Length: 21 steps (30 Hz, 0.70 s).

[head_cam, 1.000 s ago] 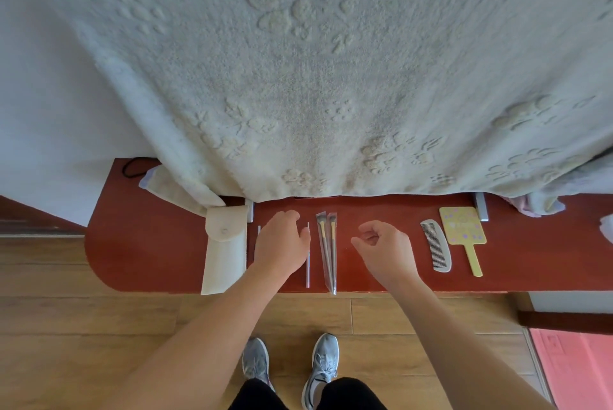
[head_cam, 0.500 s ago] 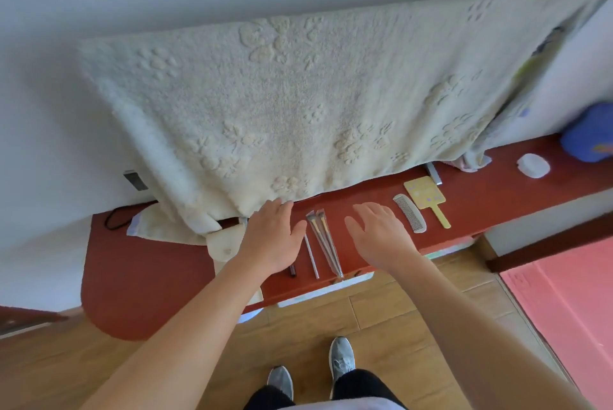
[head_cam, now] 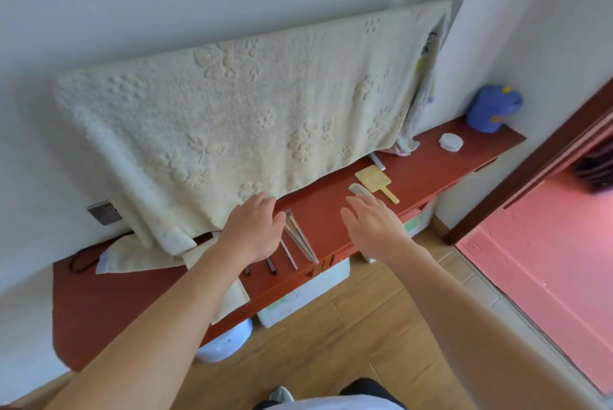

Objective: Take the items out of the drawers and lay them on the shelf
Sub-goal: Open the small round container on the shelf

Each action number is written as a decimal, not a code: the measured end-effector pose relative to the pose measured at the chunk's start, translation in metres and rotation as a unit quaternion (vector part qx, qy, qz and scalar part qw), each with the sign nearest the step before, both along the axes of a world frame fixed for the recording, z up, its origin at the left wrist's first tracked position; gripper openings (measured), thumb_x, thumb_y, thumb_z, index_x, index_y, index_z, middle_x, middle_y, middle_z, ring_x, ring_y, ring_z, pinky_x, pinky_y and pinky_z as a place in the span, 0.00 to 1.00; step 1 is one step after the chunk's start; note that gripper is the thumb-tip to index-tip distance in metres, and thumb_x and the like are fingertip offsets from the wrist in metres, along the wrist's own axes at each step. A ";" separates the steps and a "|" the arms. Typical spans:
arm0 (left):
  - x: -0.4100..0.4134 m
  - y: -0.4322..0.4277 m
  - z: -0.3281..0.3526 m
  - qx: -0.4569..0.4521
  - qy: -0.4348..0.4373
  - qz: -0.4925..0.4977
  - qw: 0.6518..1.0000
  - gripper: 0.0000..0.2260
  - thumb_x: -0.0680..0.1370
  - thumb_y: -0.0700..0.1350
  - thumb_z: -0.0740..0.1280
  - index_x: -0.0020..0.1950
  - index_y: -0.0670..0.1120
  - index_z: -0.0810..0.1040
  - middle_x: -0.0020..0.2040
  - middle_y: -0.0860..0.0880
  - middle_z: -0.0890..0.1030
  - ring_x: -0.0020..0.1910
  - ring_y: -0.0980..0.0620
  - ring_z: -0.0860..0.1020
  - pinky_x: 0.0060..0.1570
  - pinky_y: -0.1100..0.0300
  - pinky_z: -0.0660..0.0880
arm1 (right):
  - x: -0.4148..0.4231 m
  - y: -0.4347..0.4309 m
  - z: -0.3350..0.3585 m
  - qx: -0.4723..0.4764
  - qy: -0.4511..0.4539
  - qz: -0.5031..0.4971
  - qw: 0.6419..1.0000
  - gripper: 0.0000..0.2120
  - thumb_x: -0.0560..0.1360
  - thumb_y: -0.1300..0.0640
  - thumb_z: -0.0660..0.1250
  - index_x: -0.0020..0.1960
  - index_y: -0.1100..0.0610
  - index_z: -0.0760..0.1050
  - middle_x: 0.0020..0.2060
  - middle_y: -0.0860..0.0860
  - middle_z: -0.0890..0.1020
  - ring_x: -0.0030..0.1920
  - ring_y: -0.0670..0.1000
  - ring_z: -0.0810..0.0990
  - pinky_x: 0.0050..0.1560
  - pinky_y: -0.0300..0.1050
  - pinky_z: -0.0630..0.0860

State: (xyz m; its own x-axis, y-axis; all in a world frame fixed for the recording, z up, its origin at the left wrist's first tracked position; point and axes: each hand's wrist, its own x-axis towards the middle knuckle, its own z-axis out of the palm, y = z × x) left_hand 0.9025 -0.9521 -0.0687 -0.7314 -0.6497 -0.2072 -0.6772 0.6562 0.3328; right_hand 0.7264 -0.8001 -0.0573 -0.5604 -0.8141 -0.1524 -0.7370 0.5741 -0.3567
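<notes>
A long red shelf (head_cam: 335,217) runs along the wall. On it lie a clear packet of brushes (head_cam: 300,239), a thin silver stick (head_cam: 289,254), two dark pencils (head_cam: 271,266), a grey comb (head_cam: 360,190) and a yellow hand mirror (head_cam: 376,181). A cream pouch (head_cam: 232,297) lies under my left forearm. My left hand (head_cam: 253,230) hovers open just left of the brushes, fingers spread. My right hand (head_cam: 373,224) hovers open to their right, its fingertips near the comb. Neither hand holds anything.
A large cream towel (head_cam: 232,118) hangs over something behind the shelf. A white round case (head_cam: 451,141) and a blue cap (head_cam: 493,108) sit at the shelf's right end. White boxes (head_cam: 305,293) stand beneath it. A wall socket (head_cam: 104,212) with a black cable is at left.
The view has swung left and tilted, revealing the shelf's right end and the pink floor. Both hands have opened from loosely curled and lifted slightly above the shelf.
</notes>
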 end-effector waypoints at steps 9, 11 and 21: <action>-0.041 0.062 0.014 -0.012 0.020 -0.030 0.999 0.25 0.84 0.53 0.50 0.79 0.44 0.60 0.78 0.46 0.63 0.77 0.49 0.60 0.75 0.49 0.59 | -0.031 0.077 0.017 -0.038 0.013 -0.032 0.999 0.22 0.82 0.46 0.48 0.68 0.53 0.71 0.62 0.48 0.76 0.65 0.52 0.71 0.64 0.49 0.68; -0.055 0.081 0.016 -0.008 0.025 -0.034 0.999 0.25 0.84 0.54 0.50 0.79 0.44 0.59 0.79 0.46 0.61 0.78 0.49 0.57 0.77 0.49 0.57 | -0.042 0.102 0.023 -0.026 0.011 -0.041 0.999 0.21 0.83 0.47 0.49 0.68 0.55 0.71 0.64 0.51 0.75 0.66 0.53 0.70 0.64 0.49 0.67; -0.147 0.178 0.034 -0.044 0.059 -0.092 0.993 0.20 0.84 0.50 0.53 0.73 0.43 0.68 0.74 0.44 0.68 0.73 0.46 0.65 0.71 0.50 0.62 | -0.119 0.226 0.032 -0.007 0.033 -0.094 0.995 0.22 0.81 0.47 0.48 0.69 0.53 0.69 0.68 0.50 0.72 0.71 0.54 0.66 0.70 0.52 0.65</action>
